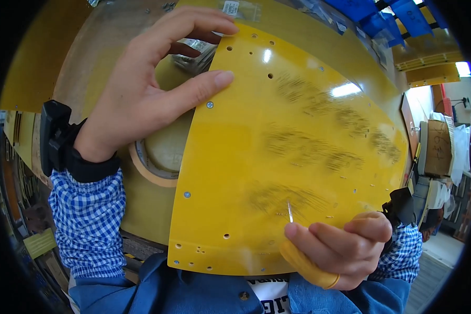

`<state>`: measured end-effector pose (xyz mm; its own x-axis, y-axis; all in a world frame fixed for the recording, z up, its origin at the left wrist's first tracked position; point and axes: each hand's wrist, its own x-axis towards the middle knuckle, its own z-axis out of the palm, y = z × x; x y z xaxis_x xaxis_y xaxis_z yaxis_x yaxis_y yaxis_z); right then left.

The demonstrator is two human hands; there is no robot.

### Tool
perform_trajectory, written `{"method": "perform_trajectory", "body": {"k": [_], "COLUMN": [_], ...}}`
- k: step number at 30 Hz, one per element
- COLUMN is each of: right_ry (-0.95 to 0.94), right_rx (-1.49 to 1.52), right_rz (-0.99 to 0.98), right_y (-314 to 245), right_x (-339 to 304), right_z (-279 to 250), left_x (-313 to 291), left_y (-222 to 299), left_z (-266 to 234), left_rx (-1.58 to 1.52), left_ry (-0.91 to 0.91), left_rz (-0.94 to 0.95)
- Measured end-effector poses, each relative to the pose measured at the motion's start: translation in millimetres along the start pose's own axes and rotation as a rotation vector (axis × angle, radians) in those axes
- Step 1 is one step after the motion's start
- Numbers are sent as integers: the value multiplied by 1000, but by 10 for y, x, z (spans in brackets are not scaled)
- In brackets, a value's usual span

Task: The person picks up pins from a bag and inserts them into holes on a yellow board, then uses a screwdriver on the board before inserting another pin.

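A large yellow panel (pixel 220 157) with a curved far right edge, drilled holes and several screws lies tilted in front of me. Patches of fine dark pin-like strokes (pixel 298 146) cover its middle and right. At its upper left edge is my left hand (pixel 141 83), fingers spread, the thumb resting on the surface and the index fingertip touching the top corner. My right hand (pixel 345 248), low over the panel's right part, pinches a thin pointed silver metal piece (pixel 291 212) above the nearest patch. A yellow finger cot (pixel 303 264) covers one of its digits; the piece's other end is hidden.
A tape roll (pixel 154 170) lies partly under the panel's left edge. Beyond the left hand's fingers is a clear bag of small parts (pixel 193 57). Blue bins (pixel 411 18) hang at the upper right; a cardboard box (pixel 438 149) stands at the far right.
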<state>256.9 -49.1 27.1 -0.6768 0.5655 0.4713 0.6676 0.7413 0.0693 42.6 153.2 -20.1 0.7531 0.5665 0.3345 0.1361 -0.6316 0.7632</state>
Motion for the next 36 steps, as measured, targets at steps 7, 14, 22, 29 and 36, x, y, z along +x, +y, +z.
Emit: {"method": "perform_trajectory", "body": {"k": [7, 14, 22, 29, 36], "right_ry": [-74, -151, -97, -59, -11], "right_rx": [547, 349, 137, 617, 656], "right_rz": [257, 221, 114, 297, 314], "right_y": [120, 55, 77, 179, 208], "right_x": [2, -88, -106, -202, -317], "right_z": [-145, -243, -136, -199, -222], "left_x": [-23, -17, 62, 39, 58], "left_y": [-32, -27, -94, -3, 120], "left_z": [-9, 10, -7, 26, -2], "left_rx": [15, 13, 24, -11, -11], "left_ry": [-12, 2, -29, 46, 15], "left_rz": [-4, -21, 34, -20, -81]}}
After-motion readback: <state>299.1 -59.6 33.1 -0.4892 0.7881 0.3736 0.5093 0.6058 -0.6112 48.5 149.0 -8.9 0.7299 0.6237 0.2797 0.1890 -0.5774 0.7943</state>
